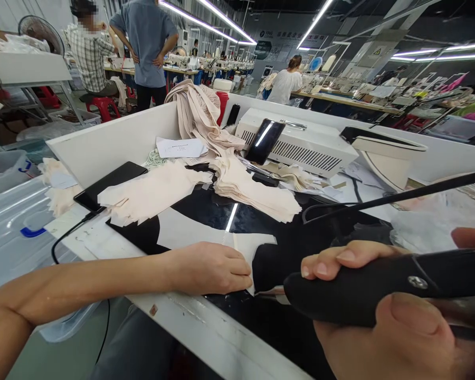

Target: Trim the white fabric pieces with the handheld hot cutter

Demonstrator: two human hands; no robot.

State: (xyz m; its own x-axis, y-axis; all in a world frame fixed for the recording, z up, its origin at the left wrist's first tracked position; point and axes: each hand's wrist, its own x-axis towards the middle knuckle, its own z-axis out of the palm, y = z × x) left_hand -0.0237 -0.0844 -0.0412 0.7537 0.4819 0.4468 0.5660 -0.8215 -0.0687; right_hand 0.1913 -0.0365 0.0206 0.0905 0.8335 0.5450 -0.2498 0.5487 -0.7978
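My left hand (pixel 206 268) is near the table's front edge, its fingers closed at the lower corner of a white fabric piece (pixel 198 229). The cloth lies on a glossy black board (pixel 288 258), with a narrow strip running across it near its right end. Wrapped round a black handheld tool (pixel 352 293) is my right hand (pixel 404 338), thumb below and fingers above. The tool's flat metal tip (pixel 275 293) points left, close to the fabric corner beside my left fingertips. Whether the tip touches the cloth I cannot tell.
Beyond my hands lie two cream fabric stacks (pixel 150 190). A phone (pixel 266 141) leans against a white vented box (pixel 301 140); a black tablet-like slab (pixel 111 184) lies left. A black cable (pixel 399 195) crosses at right. White panels (pixel 114 140) border the table; several people work behind.
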